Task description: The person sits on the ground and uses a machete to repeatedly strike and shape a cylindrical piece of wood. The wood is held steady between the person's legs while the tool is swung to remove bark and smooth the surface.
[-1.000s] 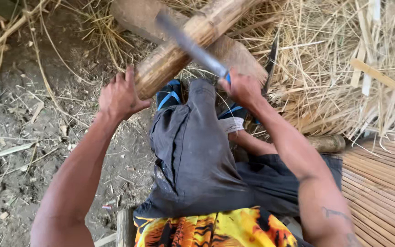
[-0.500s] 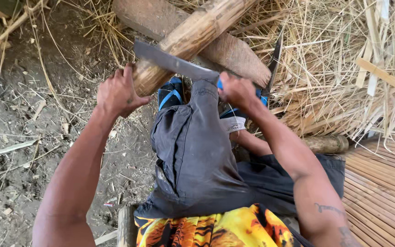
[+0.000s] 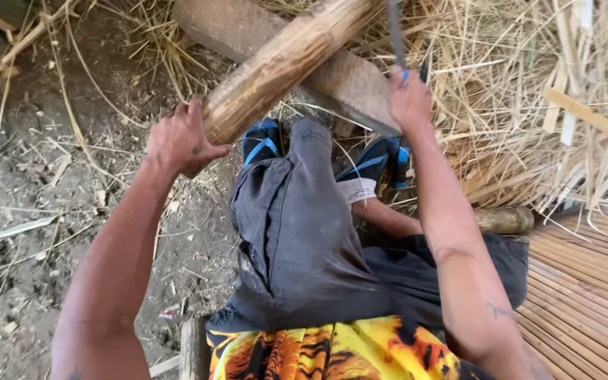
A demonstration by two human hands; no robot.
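The right hand (image 3: 409, 98) is closed tight around the blue handle of a knife (image 3: 394, 32), whose grey blade rises toward twelve o'clock and runs out of the top of the picture. For a clean cut, I judge the grip should stay firm and the blade should meet the bamboo pole (image 3: 286, 63) well away from the other hand, coming down along the grain rather than across the fingers. The left hand (image 3: 177, 141) is clamped on the cut lower end of that pole, thumb toward three o'clock, bracing it; keeping it low on the end and steady would serve best. The pole slants from that hand up toward one o'clock, lying across a flat wooden block (image 3: 360, 84) on the ground. Both arms reach forward nearly straight, the left from seven o'clock, the right from five o'clock, with a raised knee in dark trousers (image 3: 297, 232) between them. Blue sandals (image 3: 262, 141) rest just under the pole. Dry straw (image 3: 529, 105) piles at two o'clock, bare dirt (image 3: 36, 232) spreads at nine, and bamboo slats (image 3: 585, 295) lie at four.
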